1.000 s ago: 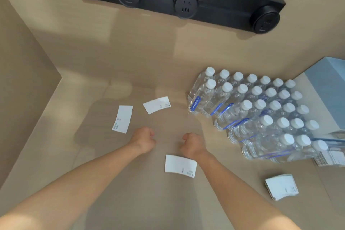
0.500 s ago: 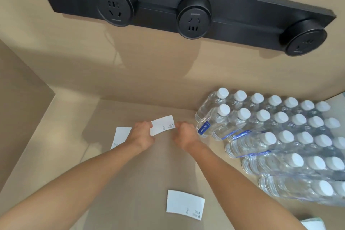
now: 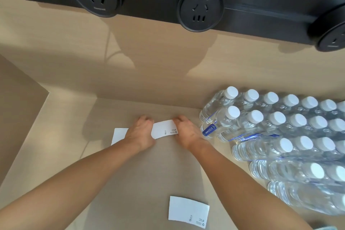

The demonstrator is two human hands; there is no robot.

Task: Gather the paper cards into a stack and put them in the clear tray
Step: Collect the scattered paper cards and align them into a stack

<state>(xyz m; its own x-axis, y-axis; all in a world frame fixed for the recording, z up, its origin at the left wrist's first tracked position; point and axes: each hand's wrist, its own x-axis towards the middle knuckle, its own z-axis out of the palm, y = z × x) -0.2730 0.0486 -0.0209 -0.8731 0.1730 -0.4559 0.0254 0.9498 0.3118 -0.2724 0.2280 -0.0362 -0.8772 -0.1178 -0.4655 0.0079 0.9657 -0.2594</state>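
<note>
Desk: L hand half-hides card.

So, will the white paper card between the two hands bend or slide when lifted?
The thin white paper card probably flexes easily; its edges look slightly curved. It seems very light. Lying flat on the smooth beige table, it may slide before lifting.

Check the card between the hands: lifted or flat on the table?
Cannot tell. Left hand and right hand hold the card at its ends, near the table.
</note>
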